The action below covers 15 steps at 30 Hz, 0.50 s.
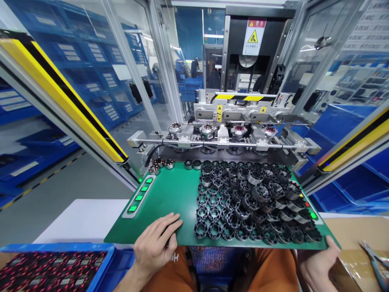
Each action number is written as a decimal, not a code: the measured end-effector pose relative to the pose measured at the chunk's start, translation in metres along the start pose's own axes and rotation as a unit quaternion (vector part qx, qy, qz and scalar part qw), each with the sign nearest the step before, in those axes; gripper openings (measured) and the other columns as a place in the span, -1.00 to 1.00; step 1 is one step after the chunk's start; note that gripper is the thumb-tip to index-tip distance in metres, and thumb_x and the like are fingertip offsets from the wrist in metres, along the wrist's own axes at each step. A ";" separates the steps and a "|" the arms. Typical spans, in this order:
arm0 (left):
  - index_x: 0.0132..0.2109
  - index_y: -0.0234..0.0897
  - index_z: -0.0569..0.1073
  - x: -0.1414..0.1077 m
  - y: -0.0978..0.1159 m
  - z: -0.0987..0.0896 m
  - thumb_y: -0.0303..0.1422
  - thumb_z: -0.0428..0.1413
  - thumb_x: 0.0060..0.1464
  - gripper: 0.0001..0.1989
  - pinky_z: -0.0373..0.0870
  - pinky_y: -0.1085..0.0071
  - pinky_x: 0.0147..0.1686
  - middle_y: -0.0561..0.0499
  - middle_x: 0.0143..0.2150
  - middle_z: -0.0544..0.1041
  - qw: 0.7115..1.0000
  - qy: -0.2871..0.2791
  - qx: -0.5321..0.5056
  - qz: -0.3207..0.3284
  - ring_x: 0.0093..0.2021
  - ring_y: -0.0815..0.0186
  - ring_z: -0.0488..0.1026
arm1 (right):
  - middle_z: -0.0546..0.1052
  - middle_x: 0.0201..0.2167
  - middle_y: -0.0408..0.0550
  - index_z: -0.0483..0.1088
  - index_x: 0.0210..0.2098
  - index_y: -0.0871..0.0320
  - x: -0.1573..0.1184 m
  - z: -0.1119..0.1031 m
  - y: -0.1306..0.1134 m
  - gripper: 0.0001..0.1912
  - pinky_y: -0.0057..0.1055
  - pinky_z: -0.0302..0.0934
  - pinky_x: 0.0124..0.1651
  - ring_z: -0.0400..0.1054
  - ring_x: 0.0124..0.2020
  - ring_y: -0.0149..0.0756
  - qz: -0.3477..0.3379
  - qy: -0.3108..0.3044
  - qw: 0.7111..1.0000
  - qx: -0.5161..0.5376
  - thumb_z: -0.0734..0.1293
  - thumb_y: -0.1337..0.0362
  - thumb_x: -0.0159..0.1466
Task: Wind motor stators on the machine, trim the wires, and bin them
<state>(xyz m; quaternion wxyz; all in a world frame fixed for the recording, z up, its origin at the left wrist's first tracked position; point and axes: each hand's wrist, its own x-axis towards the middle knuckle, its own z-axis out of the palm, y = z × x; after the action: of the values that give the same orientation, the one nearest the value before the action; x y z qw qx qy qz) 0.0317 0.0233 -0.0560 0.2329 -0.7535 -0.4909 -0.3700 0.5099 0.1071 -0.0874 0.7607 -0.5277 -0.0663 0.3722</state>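
Note:
My left hand (158, 241) rests on the front edge of the green work surface (164, 198), fingers lying flat, with nothing held. At the front right corner, my right hand (319, 259) touches the surface's edge; its thumb lies on top and its other fingers are mostly hidden. Black ring-shaped cores (214, 230) stand in rows between the hands, stacked higher toward the right. Several copper-wound rings (154, 169) sit at the back left of the surface. Behind it, a machine (223, 138) bears wound rings (239, 129) on its fixtures.
A blue tray (111, 259) of red-wound parts is at the lower left. Scissors (375, 259) lie on cardboard (358, 235) at the right. Yellow-black bars (73, 105) flank the machine. Green lit buttons (139, 198) are set into the surface's left side.

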 end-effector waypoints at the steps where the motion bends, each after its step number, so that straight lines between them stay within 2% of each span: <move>1: 0.12 -0.18 0.67 0.000 0.000 0.000 -0.60 0.08 0.51 -0.68 0.63 0.23 0.13 0.02 0.08 0.82 1.000 0.000 -0.001 0.000 0.09 0.16 0.79 | 0.75 0.01 0.04 0.55 -0.11 0.05 0.000 0.000 0.000 -0.50 0.09 0.65 0.09 0.55 0.28 0.26 0.001 0.002 1.000 0.001 0.45 -0.03 0.00; 11: 0.12 -0.17 0.67 0.000 0.000 0.000 -0.58 0.08 0.52 -0.68 0.63 0.23 0.11 0.03 0.08 0.82 1.000 0.000 0.001 -0.002 0.09 0.17 0.78 | 0.75 0.00 0.06 0.59 -0.04 0.07 0.010 -0.008 0.008 -0.46 0.08 0.65 0.12 0.58 0.24 0.22 -0.012 -0.007 1.000 -0.001 0.46 -0.04 0.04; 15: 0.12 -0.18 0.67 0.000 0.000 0.000 -0.58 0.08 0.53 -0.69 0.63 0.22 0.11 0.02 0.08 0.82 1.000 -0.001 0.002 0.000 0.10 0.16 0.78 | 0.75 0.00 0.02 0.59 -0.04 0.07 0.012 -0.008 0.009 -0.48 -0.05 0.62 0.00 0.60 0.13 0.13 -0.023 0.003 1.000 -0.013 0.42 -0.04 0.08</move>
<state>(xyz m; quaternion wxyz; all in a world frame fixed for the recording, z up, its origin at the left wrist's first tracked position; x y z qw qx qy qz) 0.0320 0.0232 -0.0562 0.2335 -0.7535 -0.4921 -0.3682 0.5182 0.1100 -0.1024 0.7624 -0.5372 -0.0809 0.3516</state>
